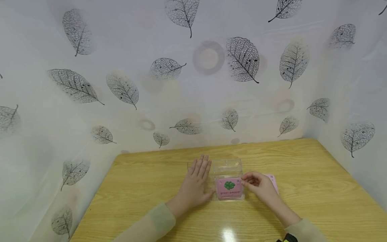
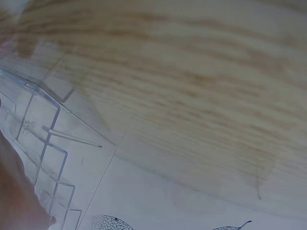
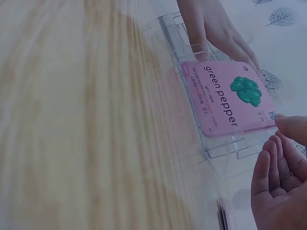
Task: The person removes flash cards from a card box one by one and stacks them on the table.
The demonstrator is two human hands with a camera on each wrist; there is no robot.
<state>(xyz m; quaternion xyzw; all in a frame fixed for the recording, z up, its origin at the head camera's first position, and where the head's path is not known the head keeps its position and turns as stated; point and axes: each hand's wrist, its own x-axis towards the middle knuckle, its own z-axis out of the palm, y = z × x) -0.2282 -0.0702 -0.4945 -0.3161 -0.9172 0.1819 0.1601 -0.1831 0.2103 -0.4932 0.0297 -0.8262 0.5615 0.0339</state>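
Observation:
A clear plastic card holder point(image 1: 227, 163) with stepped tiers stands on the table. In its front section sits a pink card point(image 1: 223, 188) printed "green pepper" with a green pepper picture. My left hand point(image 1: 193, 188) lies over the holder's left part, fingers straight, thumb near the card's left edge. At the card's right edge, my right hand point(image 1: 261, 186) pinches the corner between thumb and fingertips. The right wrist view shows this card point(image 3: 225, 96) within the clear walls, with the right thumb and fingertips point(image 3: 273, 141) at its corner.
More pink cards point(image 1: 273, 183) lie on the table, partly hidden behind my right hand. The wooden table point(image 1: 145, 181) meets a pale curtain point(image 1: 193, 94) with leaf prints at its back and sides. A dark watch or band point(image 1: 290, 238) shows near the right sleeve.

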